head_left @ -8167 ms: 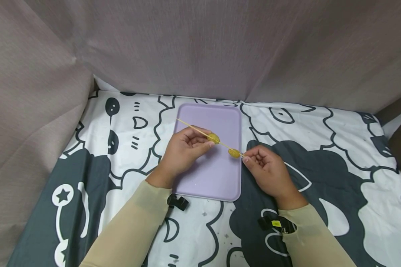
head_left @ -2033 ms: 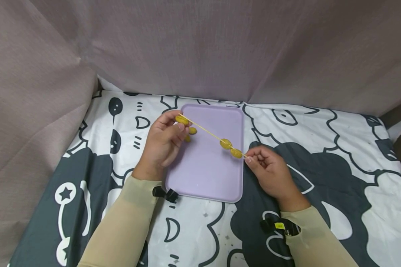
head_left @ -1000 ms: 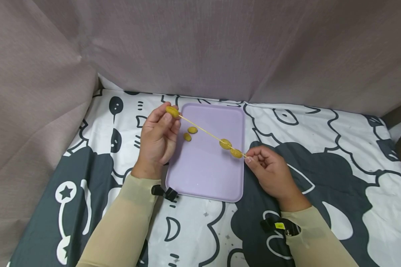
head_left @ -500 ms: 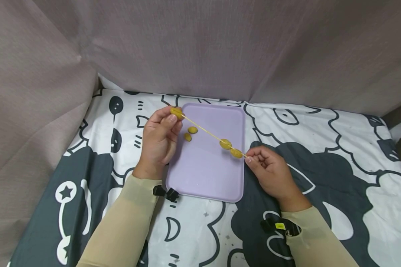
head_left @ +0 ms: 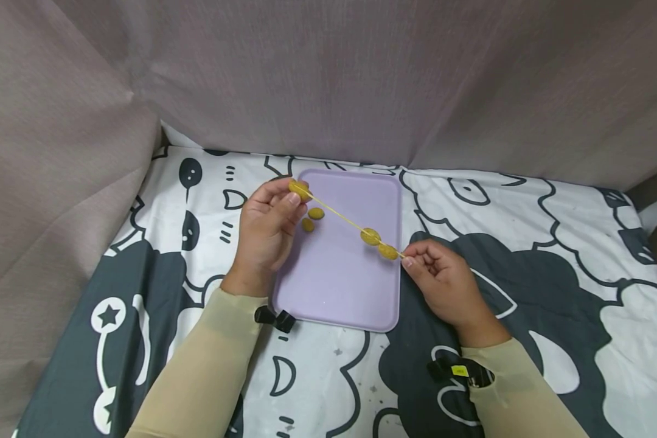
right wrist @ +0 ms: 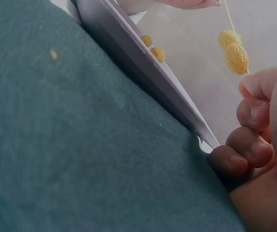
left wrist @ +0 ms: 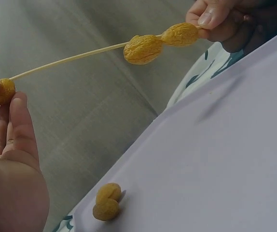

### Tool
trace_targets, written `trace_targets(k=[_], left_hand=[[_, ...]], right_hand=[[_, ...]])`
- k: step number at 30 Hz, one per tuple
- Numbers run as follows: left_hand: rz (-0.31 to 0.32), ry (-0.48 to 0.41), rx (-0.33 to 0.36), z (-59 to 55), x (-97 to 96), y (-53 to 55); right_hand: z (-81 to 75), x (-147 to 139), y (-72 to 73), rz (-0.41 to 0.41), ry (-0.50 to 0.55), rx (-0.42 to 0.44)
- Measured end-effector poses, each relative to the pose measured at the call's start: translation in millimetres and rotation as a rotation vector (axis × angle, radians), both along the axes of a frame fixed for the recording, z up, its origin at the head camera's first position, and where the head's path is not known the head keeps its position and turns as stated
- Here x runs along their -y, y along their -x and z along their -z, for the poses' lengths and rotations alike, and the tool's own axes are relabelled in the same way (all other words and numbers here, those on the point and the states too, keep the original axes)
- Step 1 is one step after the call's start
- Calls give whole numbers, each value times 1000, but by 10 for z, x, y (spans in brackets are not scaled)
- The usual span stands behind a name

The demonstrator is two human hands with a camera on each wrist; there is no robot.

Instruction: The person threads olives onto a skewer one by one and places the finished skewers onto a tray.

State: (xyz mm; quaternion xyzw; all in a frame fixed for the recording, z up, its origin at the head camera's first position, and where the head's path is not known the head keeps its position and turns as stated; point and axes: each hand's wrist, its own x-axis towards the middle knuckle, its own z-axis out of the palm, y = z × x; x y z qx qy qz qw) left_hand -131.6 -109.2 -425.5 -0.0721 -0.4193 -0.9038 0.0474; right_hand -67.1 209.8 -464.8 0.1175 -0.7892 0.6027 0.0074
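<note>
My right hand [head_left: 443,283] pinches the near end of a thin bamboo skewer [head_left: 336,213], slanting over the tray. Two wrinkled yellow dried fruits are threaded side by side close to those fingers: an inner fruit [head_left: 369,236] and an outer fruit [head_left: 387,251]. At the skewer's far end, my left hand [head_left: 265,228] pinches a third dried fruit [head_left: 298,190] between thumb and fingers. The left wrist view shows the skewer running up to this held fruit [left wrist: 4,92] and bowing slightly. Beneath lies a pale purple tray [head_left: 336,292].
Two more dried fruits, one [head_left: 316,213] and another [head_left: 308,225], lie on the tray's left side near the left hand. A black-and-white cartoon cloth [head_left: 328,377] covers the table. Grey-brown fabric [head_left: 328,79] hangs behind and at the left.
Earlier, one fruit sat by the right hand and the left held another midway along the skewer; now two sit there. Lately the left hand has moved a third fruit rightward, onto the far tip.
</note>
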Motion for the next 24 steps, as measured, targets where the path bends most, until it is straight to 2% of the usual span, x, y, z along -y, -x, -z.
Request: trace_targets(k=[24], left_hand=[[11,105,-25,24,-57,-35]], right_hand=[[1,-10,-3,4,-3,1]])
